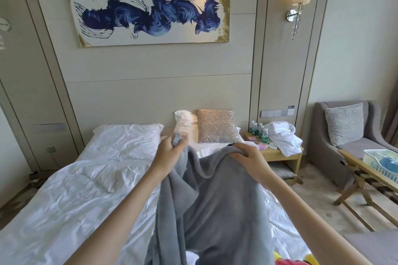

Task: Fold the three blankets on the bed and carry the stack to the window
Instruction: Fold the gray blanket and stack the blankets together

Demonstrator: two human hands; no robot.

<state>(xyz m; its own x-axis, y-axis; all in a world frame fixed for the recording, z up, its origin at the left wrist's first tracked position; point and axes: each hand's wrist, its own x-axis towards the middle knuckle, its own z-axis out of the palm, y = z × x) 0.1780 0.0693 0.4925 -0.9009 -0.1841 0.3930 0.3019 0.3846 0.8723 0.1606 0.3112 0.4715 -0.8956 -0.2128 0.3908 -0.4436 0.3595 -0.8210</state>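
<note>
Now the left hand (pixel 170 148) is fisted tight around one bunched corner of the grey fleece blanket (pixel 211 204), while the right hand (pixel 247 157) pinches the same top edge further along. Between them the edge sags; below both hands the blanket hangs toward the person, over the white bed (pixel 75 200).

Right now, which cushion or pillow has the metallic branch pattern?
The tan cushion upright against the headboard, just beyond the right hand. The pillows beside it are plain white; the armchair cushion is pale grey.
</note>
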